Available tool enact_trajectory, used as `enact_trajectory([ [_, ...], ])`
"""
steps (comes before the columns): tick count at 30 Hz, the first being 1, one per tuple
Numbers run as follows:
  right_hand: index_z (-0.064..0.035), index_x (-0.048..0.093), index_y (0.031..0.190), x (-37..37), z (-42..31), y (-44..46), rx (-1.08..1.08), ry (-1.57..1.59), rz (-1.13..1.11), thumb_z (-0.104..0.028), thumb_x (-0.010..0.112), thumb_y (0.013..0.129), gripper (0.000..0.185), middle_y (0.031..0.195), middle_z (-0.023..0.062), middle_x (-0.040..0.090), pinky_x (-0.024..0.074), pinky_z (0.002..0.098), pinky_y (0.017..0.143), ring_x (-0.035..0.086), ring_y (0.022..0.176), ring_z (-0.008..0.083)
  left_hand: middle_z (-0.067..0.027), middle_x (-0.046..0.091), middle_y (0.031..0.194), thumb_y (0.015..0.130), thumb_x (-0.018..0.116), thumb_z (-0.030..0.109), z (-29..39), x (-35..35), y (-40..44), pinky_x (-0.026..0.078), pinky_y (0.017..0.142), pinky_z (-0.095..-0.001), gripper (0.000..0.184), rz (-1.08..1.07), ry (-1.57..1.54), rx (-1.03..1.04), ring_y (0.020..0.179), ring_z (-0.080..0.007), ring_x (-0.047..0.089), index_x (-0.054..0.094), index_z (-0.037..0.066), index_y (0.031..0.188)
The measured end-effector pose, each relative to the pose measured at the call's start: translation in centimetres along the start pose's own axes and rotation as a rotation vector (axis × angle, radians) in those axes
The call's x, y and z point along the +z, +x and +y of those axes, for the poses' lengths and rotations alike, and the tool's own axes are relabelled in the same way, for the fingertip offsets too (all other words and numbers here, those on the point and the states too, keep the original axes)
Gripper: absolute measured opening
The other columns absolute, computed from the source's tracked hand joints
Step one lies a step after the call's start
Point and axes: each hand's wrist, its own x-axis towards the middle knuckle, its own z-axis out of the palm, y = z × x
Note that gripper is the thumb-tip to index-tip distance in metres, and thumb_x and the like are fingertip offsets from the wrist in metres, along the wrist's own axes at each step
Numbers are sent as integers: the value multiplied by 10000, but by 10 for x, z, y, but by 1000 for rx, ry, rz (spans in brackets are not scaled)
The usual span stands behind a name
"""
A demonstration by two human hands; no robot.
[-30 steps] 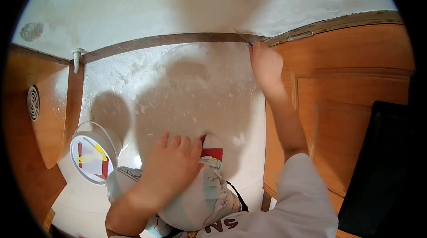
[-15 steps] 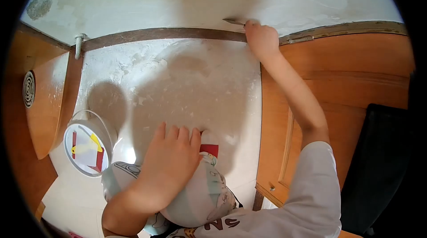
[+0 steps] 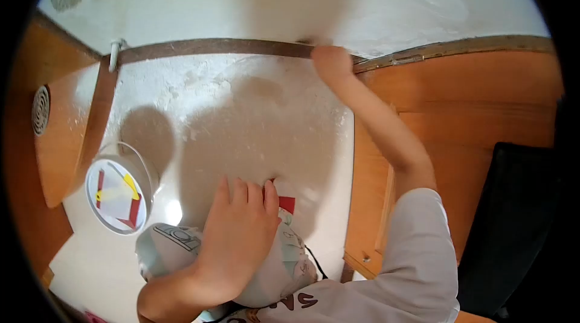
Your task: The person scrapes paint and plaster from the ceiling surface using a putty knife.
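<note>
My right hand (image 3: 332,62) is closed around a small metal-bladed tool, probably a putty knife. Its dark blade (image 3: 305,41) is blurred and lies against the wall just above the brown wooden strip (image 3: 211,46). Lower down, my left hand (image 3: 238,235) is in front of my bent knee, back of the hand facing up. Its fingers point forward and its thumb is hidden. A flat red tool (image 3: 287,204) with a whitish patch shows beside the fingers, mostly hidden under the hand and seemingly held by it.
At left stands a white bucket (image 3: 148,184) with red and yellow flat tools (image 3: 130,187) on its top. Wooden doors flank me, the right one (image 3: 471,105) with a black object (image 3: 504,220) before it. A pipe stub (image 3: 115,55) juts near the left corner. White smears mark the floor (image 3: 205,90).
My right hand has moved left and slightly down with the blade, from above the door corner to the wooden strip. My left hand has stayed nearly in place. The view has shifted slightly.
</note>
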Motion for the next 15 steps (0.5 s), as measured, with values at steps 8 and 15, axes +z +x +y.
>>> enact_trajectory([
  [8, -100, 606, 710, -21, 45, -2, -38, -236, 154, -98, 574, 693, 37, 587, 4, 602, 446, 256, 400, 618, 544, 145, -139, 566, 937, 813, 527, 338, -7, 6, 11, 338, 919, -399, 458, -103, -103, 12, 947, -263, 512, 508, -10, 1109],
  [15, -94, 594, 714, -27, 41, 1, 27, -179, 49, -114, 546, 727, 53, 655, 39, 634, 466, 272, 429, 636, 597, 166, -126, 571, 905, 827, 504, 334, -6, 7, 9, 334, 911, -396, 415, -78, -8, -49, 937, -254, 514, 523, -14, 1052],
])
